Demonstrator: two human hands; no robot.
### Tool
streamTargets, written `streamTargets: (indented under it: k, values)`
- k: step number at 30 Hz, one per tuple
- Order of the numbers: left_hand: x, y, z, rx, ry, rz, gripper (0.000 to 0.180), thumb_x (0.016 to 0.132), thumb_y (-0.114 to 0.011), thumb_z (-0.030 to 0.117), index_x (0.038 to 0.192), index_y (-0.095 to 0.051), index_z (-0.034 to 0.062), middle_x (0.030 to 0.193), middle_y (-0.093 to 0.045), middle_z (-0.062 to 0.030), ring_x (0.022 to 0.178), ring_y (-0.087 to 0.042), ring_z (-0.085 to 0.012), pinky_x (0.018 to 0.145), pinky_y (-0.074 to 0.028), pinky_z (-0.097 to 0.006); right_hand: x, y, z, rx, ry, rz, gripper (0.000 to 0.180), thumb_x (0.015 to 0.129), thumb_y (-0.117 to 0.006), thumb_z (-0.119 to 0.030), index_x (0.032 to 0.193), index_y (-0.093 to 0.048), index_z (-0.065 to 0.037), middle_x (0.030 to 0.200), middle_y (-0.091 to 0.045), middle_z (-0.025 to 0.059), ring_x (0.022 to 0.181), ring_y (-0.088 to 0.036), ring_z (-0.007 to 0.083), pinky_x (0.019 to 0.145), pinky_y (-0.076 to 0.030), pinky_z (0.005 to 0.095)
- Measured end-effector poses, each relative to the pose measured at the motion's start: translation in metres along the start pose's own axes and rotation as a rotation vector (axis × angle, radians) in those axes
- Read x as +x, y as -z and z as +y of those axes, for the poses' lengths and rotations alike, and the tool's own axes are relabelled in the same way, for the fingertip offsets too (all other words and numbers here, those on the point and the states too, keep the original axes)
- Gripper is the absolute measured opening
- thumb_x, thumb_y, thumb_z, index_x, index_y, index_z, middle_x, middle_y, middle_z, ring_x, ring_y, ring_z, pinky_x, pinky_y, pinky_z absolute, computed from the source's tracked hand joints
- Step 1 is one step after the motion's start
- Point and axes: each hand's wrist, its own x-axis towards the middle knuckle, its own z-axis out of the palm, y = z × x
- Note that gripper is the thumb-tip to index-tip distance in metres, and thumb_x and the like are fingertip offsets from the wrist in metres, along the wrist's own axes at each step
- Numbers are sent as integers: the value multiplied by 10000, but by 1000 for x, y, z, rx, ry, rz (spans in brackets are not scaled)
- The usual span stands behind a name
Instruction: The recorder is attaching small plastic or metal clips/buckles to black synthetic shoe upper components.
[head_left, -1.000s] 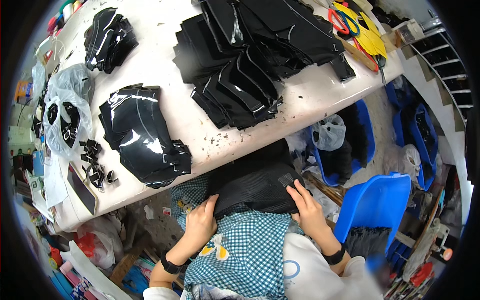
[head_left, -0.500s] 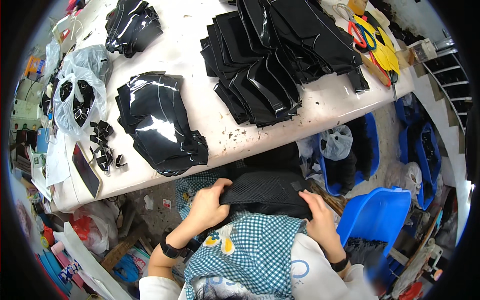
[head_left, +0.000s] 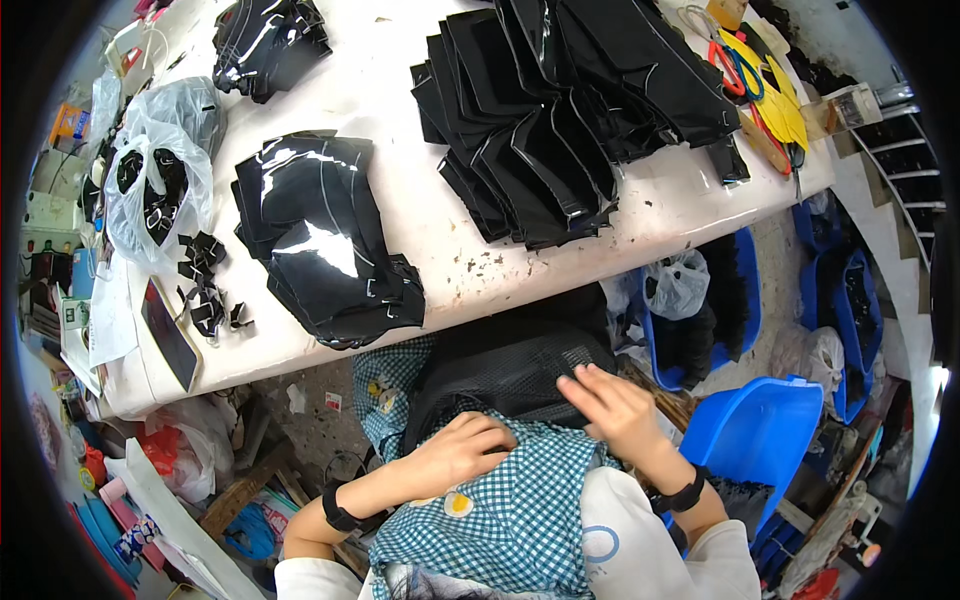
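Observation:
A black mesh fabric piece (head_left: 500,385) lies across my lap, below the table's near edge. My left hand (head_left: 465,452) rests on the blue-green checked apron (head_left: 540,475) beside the fabric's near edge. Its fingers are curled in, and whatever they hold, if anything, is hidden. At the fabric's right side is my right hand (head_left: 620,408), its fingers stretched out and pointing left over the mesh, with nothing seen in its grip. Both wrists wear black bands.
On the white table (head_left: 450,290) lie glossy black panel stacks (head_left: 320,240), a larger black stack (head_left: 530,130), a phone (head_left: 170,332), small black clips (head_left: 205,255), a plastic bag (head_left: 200,110) and scissors (head_left: 730,70). Blue bins (head_left: 755,420) stand on the right.
Both hands have let go of the black fabric's upper edge. My left hand has come down onto the apron and curled; my right has straightened its fingers. The fabric lies flatter.

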Motion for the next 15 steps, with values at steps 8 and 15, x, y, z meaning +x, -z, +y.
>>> streamTargets:
  k: [8,15]
  values:
    - [-29,-9,10,332,195,466,203,670,-610,102,863,-614,39,894,-582,-75,866,-559,-225,706,-443,-322,18,12,12,308,-284,-88,478,550,-563,68,994,-642,-90,887,-649,118,784,-642,242,656,-525,293]
    - [-14,2,-2,469,459,485,505,656,-699,157,1109,-511,39,996,-554,-127,783,-552,-269,665,-451,-341,28,11,17,395,-345,-105,463,532,-574,38,973,-644,-87,842,-646,117,716,-629,266,610,-505,304]
